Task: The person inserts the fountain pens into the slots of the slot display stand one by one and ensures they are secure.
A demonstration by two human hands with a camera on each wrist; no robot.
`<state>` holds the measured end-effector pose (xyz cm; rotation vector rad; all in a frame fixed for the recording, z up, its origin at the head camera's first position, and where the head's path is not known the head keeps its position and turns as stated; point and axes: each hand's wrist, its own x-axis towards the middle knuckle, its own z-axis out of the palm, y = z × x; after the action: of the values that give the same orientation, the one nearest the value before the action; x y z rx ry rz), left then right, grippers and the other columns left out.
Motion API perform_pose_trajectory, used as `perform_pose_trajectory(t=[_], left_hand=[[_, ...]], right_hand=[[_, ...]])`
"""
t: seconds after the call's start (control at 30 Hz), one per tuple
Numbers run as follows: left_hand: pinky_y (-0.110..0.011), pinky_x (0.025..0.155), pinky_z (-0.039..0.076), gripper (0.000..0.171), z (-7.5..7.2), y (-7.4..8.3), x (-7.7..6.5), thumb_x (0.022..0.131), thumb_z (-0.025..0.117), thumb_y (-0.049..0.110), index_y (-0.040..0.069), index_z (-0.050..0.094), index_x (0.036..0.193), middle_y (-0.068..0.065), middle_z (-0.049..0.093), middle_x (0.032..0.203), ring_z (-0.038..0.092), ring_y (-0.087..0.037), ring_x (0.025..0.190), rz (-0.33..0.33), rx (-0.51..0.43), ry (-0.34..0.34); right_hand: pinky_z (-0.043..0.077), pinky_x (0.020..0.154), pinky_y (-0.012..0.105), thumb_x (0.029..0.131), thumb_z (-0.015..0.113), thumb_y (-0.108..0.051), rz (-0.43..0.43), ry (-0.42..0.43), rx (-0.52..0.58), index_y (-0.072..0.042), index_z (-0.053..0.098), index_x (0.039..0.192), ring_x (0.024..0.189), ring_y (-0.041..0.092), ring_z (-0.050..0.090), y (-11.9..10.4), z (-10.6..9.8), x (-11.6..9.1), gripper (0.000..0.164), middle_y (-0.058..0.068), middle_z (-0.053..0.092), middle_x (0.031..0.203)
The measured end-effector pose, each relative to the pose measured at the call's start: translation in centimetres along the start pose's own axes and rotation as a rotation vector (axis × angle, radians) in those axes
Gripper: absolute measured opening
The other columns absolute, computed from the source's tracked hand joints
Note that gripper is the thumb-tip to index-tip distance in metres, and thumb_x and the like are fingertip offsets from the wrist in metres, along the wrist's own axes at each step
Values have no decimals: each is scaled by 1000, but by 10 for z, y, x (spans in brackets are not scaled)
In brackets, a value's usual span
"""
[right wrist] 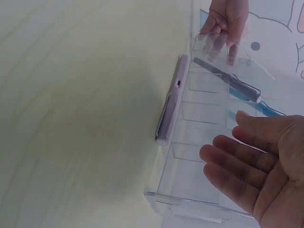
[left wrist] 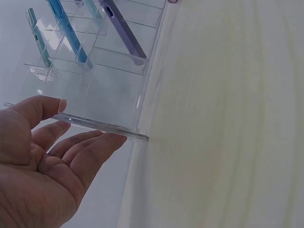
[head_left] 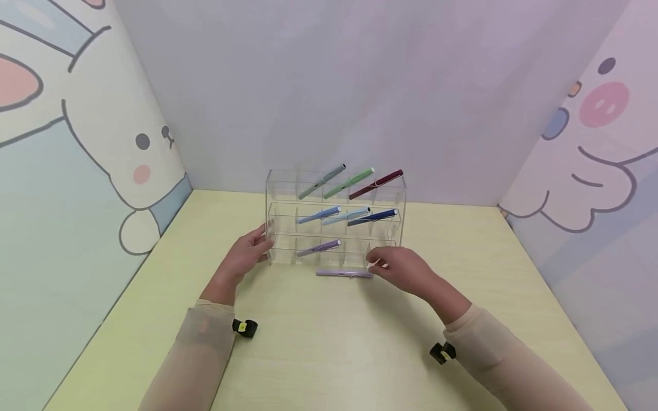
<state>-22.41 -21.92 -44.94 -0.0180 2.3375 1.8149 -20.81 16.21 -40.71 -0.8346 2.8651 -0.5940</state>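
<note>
A clear acrylic pen rack [head_left: 283,235] with three tiers stands at the back of the table. My left hand [head_left: 245,254] holds its left side panel, the thumb on the inner face and the fingers on the outer one, as the left wrist view shows. On the table in front of the rack lies a light purple pen [right wrist: 173,97] with a clip. Close to that pen's right end, my right hand [head_left: 403,268] hovers with loosely bent fingers and nothing in them. A darker purple pen [head_left: 321,248] leans in the bottom tier.
The middle tier holds a blue pen [head_left: 319,215], a pale blue pen [head_left: 345,217] and a navy pen [head_left: 372,217]. Above them are a grey-green pen [head_left: 322,181], a green pen [head_left: 349,182] and a dark red pen [head_left: 376,184]. A wall [head_left: 329,85] rises behind.
</note>
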Motion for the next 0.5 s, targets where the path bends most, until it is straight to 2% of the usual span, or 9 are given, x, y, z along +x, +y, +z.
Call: perform_pose_trajectory(t=[0.17, 0.33, 0.5], left_hand=[[-52, 107, 43, 59, 0, 0, -1, 103, 52, 23, 30, 26, 156, -12, 45, 151, 48, -30, 135, -2, 2, -1], [-52, 107, 43, 59, 0, 2, -2, 103, 52, 24, 31, 26, 156, -12, 45, 151, 47, -31, 135, -9, -8, -6], [-51, 107, 43, 60, 0, 3, -3, 102, 53, 25, 31, 27, 155, -12, 45, 151, 47, -30, 135, -6, -9, -9]], right_hand=[[57, 79, 39, 90, 72, -26, -15, -45, -152, -14, 71, 115, 94, 17, 69, 0, 13, 2, 28, 1, 73, 108], [55, 68, 34, 87, 74, -29, -44, -48, -288, -15, 72, 111, 81, 12, 65, -2, 23, 7, 28, -1, 73, 103], [45, 56, 31, 86, 75, -28, -42, -55, -357, -17, 71, 95, 64, 10, 50, -4, 31, 14, 15, -7, 65, 78]])
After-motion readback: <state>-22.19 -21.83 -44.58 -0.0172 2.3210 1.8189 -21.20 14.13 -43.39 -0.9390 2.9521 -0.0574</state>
